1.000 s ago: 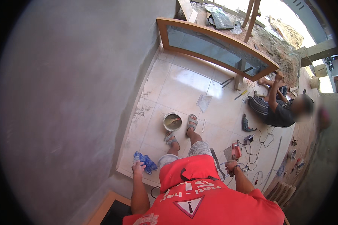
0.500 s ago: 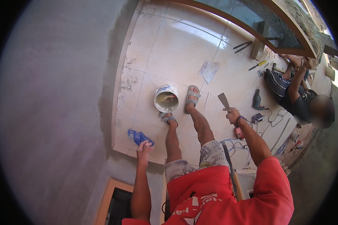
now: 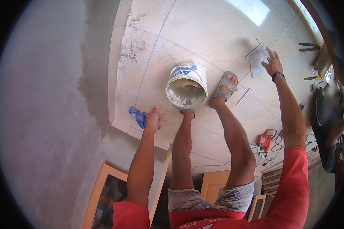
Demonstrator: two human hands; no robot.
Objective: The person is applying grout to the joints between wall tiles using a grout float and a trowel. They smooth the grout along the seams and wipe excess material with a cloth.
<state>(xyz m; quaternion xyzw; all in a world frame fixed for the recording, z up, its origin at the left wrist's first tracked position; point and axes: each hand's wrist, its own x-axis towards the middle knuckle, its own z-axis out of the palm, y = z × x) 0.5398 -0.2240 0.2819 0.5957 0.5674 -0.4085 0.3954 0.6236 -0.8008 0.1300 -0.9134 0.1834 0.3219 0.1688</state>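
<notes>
Cream glazed floor tiles (image 3: 218, 34) fill the view from above, where a person in a red shirt stands looking down past their own legs. Between the sandalled feet, touching the left foot, sits a white plastic bucket (image 3: 186, 84) holding pale grey paste. The right hand (image 3: 272, 64) reaches out over the floor with fingers closed on a flat metal trowel (image 3: 257, 58), blade bare and held well to the right of the bucket. The left hand (image 3: 153, 116) hangs with fingers loosely spread, gripping nothing, just over a crumpled blue cloth (image 3: 138, 116) that lies on the tile edge. By the look of it, the trowel is between loads; taking up paste would call for swinging the blade left and down into the bucket's mouth. A grey plastered wall (image 3: 46, 114) closes the left side, and the tiled platform ends in a step just behind the left hand. A red power tool (image 3: 266, 140) with tangled cable lies at the right, near the right leg, and another person sits at the far right edge. Open tile lies ahead.
</notes>
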